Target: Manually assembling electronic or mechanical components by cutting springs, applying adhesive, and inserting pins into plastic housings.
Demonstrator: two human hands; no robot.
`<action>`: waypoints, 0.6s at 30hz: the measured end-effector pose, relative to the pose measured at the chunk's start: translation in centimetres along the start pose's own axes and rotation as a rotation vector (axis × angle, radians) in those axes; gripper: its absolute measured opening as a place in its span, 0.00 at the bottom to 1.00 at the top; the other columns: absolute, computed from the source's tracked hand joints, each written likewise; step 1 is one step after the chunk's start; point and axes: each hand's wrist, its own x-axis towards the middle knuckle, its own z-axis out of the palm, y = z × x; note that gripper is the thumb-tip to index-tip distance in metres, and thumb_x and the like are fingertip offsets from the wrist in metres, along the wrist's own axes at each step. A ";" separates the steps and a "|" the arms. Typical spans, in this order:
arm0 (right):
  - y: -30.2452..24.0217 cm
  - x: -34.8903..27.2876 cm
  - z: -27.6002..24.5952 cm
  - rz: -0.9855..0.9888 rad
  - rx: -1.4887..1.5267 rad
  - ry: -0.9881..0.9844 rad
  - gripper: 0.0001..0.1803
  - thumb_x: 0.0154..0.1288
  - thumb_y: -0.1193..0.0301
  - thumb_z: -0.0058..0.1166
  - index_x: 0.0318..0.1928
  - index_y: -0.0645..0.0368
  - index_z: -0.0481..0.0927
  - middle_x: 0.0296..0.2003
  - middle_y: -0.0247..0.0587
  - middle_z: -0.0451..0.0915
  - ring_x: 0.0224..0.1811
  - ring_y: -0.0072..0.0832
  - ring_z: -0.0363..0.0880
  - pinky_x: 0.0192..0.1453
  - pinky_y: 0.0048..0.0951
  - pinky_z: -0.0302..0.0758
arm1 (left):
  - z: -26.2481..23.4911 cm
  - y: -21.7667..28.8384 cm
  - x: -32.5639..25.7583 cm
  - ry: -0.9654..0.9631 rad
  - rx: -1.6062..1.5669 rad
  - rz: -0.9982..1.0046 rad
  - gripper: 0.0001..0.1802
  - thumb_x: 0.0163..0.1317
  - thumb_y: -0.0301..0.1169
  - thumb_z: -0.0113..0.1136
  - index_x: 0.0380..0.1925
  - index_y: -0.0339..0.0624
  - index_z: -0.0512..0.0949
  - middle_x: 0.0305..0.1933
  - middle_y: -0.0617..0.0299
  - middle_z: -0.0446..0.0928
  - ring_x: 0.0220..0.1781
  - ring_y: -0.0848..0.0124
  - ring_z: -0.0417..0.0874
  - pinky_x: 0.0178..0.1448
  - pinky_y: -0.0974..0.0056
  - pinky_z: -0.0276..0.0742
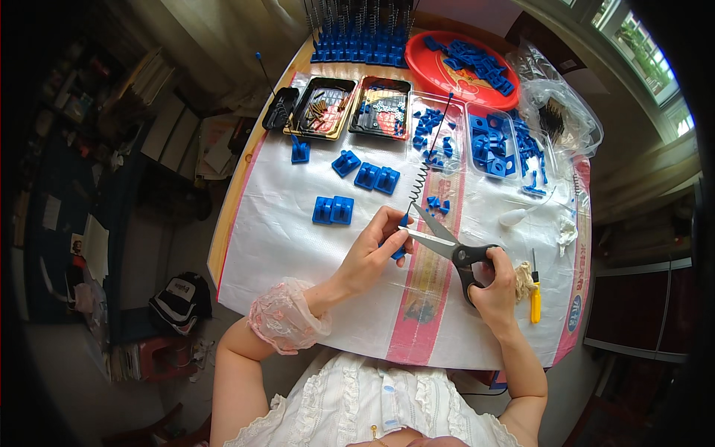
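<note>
My left hand [376,246] is closed around a small blue plastic piece, mostly hidden by the fingers. From it a black coil spring [420,184] rises, tilted to the far right, ending in a thin rod with a dark tip. A pair of scissors [465,255] with black handles is gripped in my right hand [497,290]. The blades are spread and point left; the lower one reaches the left fingertips, the upper one lies near the spring's base. Blue plastic bases [341,210] sit beyond my left hand, and small blue pieces [438,205] lie past the blades.
Black trays [325,134] of small parts and clear boxes [492,175] of blue pieces line the far side. Behind stand a red basin [417,71] and several upright spring assemblies [357,54]. A yellow-handled screwdriver [535,302] and a crumpled beige cloth [524,281] lie right of my right hand.
</note>
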 end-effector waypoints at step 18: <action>-0.2 0.1 0.0 0.003 0.009 0.008 0.26 0.39 0.84 0.64 0.45 0.66 0.74 0.37 0.46 0.75 0.38 0.41 0.78 0.44 0.36 0.76 | 0.4 0.2 0.0 0.017 0.048 0.023 0.11 0.80 0.31 0.49 0.56 0.38 0.68 0.41 0.61 0.77 0.43 0.77 0.79 0.41 0.70 0.77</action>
